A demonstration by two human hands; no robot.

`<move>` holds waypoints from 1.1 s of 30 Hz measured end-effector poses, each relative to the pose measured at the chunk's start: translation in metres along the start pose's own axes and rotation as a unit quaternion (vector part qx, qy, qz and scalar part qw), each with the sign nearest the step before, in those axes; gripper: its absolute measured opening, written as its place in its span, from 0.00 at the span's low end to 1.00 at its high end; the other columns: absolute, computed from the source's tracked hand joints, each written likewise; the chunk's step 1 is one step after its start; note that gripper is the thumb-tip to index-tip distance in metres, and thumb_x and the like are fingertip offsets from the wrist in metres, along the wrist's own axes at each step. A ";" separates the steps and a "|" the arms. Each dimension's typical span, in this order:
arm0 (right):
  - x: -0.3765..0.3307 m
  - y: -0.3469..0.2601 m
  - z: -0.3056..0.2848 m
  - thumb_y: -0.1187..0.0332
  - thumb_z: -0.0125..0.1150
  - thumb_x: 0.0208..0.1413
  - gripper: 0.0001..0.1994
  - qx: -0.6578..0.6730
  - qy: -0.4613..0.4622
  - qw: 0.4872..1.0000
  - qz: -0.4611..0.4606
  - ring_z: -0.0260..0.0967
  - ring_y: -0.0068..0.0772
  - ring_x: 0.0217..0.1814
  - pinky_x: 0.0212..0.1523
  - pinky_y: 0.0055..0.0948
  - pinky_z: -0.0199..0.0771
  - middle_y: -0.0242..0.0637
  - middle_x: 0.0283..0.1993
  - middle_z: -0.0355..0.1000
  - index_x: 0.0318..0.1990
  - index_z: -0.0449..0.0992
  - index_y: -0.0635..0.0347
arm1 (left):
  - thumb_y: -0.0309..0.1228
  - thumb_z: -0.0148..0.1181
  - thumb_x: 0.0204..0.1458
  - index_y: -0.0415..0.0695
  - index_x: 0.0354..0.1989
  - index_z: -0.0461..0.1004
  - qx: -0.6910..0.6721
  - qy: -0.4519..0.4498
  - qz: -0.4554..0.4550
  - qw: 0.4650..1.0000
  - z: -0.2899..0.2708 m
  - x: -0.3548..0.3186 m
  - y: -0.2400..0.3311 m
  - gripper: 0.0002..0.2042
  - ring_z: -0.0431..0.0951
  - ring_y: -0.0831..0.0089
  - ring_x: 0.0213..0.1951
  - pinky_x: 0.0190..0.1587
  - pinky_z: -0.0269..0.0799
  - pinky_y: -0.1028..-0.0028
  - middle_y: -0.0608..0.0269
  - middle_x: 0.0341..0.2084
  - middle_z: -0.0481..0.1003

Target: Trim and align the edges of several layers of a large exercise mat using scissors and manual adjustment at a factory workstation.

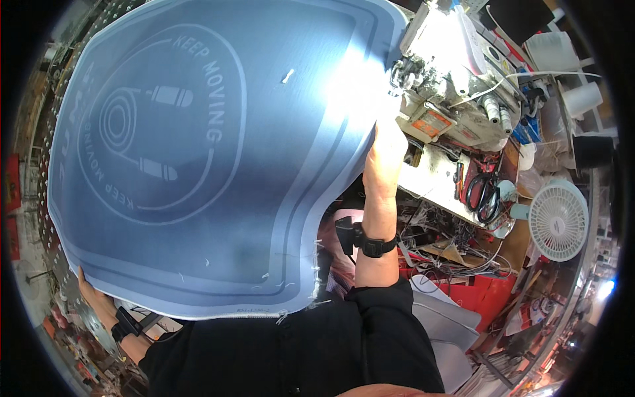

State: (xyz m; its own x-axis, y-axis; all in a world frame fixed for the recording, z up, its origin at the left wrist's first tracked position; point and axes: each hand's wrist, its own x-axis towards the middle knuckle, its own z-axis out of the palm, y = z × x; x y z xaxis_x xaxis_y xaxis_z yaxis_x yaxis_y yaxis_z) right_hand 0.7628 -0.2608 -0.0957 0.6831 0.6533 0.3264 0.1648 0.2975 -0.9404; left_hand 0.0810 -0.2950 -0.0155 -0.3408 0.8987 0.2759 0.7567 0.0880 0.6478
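Observation:
A large blue-grey mat [264, 165] with pale printed rings, lettering and border stripes spreads before me, filling the left and middle of the view. Its right edge meets the needle area of a sewing machine [456, 112], where a bright lamp washes out detail. My right hand [385, 159] grips that edge just below the needle area; its fingertips are lost in the glare. At the mat's lower left corner, my left hand [96, 301] holds the rim, its fingers mostly hidden beneath. Loose white threads cling to the mat's lower right edge.
Black-handled scissors [486, 198] lie on the machine table's right side, near a small white fan [559, 221]. Below are tangled thread scraps [443, 241] and a red bag [479, 298]. Grey folded pieces [446, 321] sit beside my right elbow.

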 end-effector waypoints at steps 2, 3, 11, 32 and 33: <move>0.000 0.001 -0.001 0.67 0.45 0.60 0.15 0.006 -0.005 1.000 0.012 0.66 0.26 0.44 0.46 0.23 0.64 0.41 0.42 0.71 0.45 0.71 0.72 | 0.48 0.60 0.43 0.29 0.59 0.52 -0.043 -0.014 -0.041 0.998 -0.001 0.009 0.001 0.41 0.67 0.66 0.49 0.53 0.63 0.72 0.49 0.51 0.64; 0.000 0.002 -0.001 0.67 0.44 0.60 0.15 0.011 -0.008 1.000 0.024 0.66 0.26 0.44 0.46 0.23 0.64 0.40 0.42 0.71 0.45 0.71 0.72 | 0.49 0.59 0.43 0.28 0.58 0.52 -0.087 -0.028 -0.082 0.992 -0.001 0.013 0.003 0.42 0.67 0.66 0.50 0.53 0.62 0.71 0.49 0.51 0.64; 0.002 -0.007 -0.003 0.67 0.44 0.60 0.15 -0.045 -0.021 0.999 -0.004 0.67 0.25 0.41 0.43 0.22 0.64 0.40 0.40 0.72 0.44 0.71 0.71 | 0.47 0.56 0.46 0.27 0.58 0.51 0.077 -0.009 0.052 0.996 0.024 0.017 0.047 0.39 0.66 0.67 0.49 0.53 0.61 0.73 0.50 0.50 0.64; 0.002 -0.007 -0.005 0.74 0.43 0.58 0.13 -0.026 -0.012 0.999 0.030 0.70 0.32 0.39 0.43 0.27 0.67 0.47 0.37 0.73 0.43 0.70 0.75 | 0.34 0.47 0.56 0.29 0.50 0.63 -0.374 -0.004 -0.305 0.876 0.058 0.133 0.005 0.20 0.74 0.59 0.43 0.48 0.71 0.67 0.48 0.44 0.71; 0.003 -0.007 -0.005 0.74 0.42 0.58 0.13 -0.031 -0.004 0.999 0.037 0.70 0.32 0.39 0.43 0.27 0.67 0.47 0.37 0.73 0.43 0.70 0.75 | 0.33 0.48 0.55 0.29 0.51 0.62 -0.386 -0.005 -0.294 0.875 0.060 0.138 0.002 0.20 0.74 0.58 0.43 0.48 0.71 0.66 0.48 0.44 0.71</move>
State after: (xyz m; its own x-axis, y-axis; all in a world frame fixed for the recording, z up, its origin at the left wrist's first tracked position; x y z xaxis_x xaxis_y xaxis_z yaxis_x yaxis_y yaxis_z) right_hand 0.7668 -0.2645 -0.0889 0.6887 0.6779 0.2572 0.1587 0.2052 -0.9658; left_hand 0.0688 -0.1453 -0.0193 -0.5374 0.7991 -0.2696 -0.1506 0.2236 0.9630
